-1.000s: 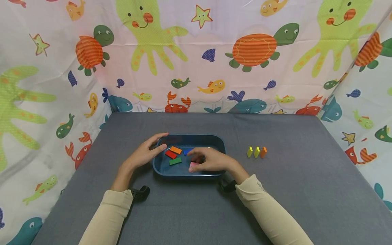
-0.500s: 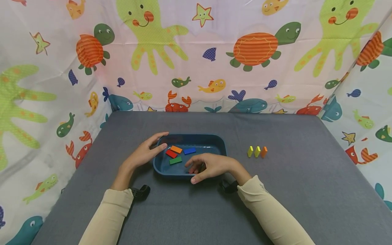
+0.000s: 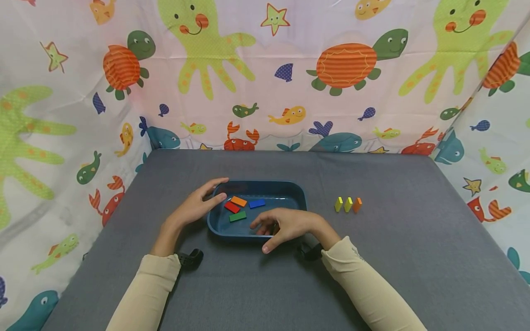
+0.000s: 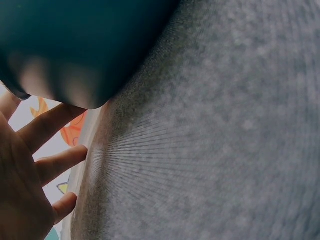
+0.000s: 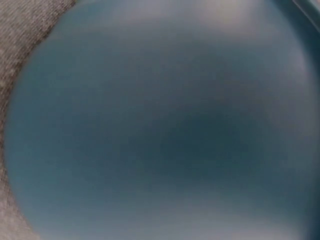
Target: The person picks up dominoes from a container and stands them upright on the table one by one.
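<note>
A dark blue tray (image 3: pixel 285 186) stands on the grey table. My left hand (image 3: pixel 192 207) holds its left end, thumb over the rim and fingers along the outside. In the left wrist view the fingers (image 4: pixel 60 164) spread out straight beside the tray wall (image 4: pixel 60 45). Over the tray's front right is my right hand (image 3: pixel 287 226), its fingers loosely bent inside and its thumb apart, beyond the front rim. Left of it lie a red block (image 3: pixel 232 207), an orange block (image 3: pixel 239 201), a green block (image 3: pixel 238 216) and a blue block (image 3: pixel 256 203).
Right of the tray two yellow blocks (image 3: pixel 338 204) and an orange block (image 3: pixel 357 205) stand upright in a row. A black strap (image 3: pixel 191 260) sits at the left wrist. Behind the table hangs a sea-animal curtain (image 3: pixel 265 78). The right wrist view is blurred tray surface (image 5: pixel 160 130).
My right hand has let go of a pink block, now out of sight, and shifted nearer the front rim with its thumb spread. The blue block has come into full view. The left hand stays put.
</note>
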A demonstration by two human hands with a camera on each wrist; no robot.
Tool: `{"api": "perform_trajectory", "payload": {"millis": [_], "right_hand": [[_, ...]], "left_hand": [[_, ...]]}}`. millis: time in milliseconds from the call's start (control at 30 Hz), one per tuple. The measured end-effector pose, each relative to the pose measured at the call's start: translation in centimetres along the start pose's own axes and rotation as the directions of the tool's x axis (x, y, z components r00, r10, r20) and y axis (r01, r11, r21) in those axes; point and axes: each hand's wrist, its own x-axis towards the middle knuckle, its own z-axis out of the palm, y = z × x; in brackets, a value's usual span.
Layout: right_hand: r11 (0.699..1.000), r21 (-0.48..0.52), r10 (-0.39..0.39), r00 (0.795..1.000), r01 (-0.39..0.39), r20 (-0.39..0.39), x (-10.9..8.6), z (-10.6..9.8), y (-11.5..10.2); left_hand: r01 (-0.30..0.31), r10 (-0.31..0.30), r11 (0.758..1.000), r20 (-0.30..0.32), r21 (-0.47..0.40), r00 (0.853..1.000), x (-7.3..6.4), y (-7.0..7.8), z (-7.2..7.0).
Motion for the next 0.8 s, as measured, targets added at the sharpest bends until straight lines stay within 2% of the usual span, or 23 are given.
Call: {"api": "perform_trajectory", "payload": {"millis": [233, 433, 633, 800], "right_hand": [[0.999, 0.047, 0.020, 1.000, -0.021, 0.015, -0.03, -0.14, 0.08], [0.995, 0.096, -0.003, 1.000, 0.000, 0.027, 0.06, -0.27, 0.42], [0.978, 0.208, -0.031, 0.999, 0.025, 0.022, 0.03, -0.38, 0.53], [0.965, 0.262, -0.029, 1.000, 0.025, 0.010, -0.06, -0.51, 0.47]], "left_hand": [[0.009, -0.009, 1.000, -0.003, 0.003, 1.000, 0.07, -0.09, 0.04], [-0.004, 0.004, 1.000, 0.004, 0.002, 1.000, 0.06, -0.13, 0.01], [-0.004, 0.004, 1.000, 0.009, -0.011, 1.000, 0.03, -0.09, 0.00], [0.000, 0.000, 1.000, 0.002, -0.007, 1.000, 0.06, -0.05, 0.04]]}}
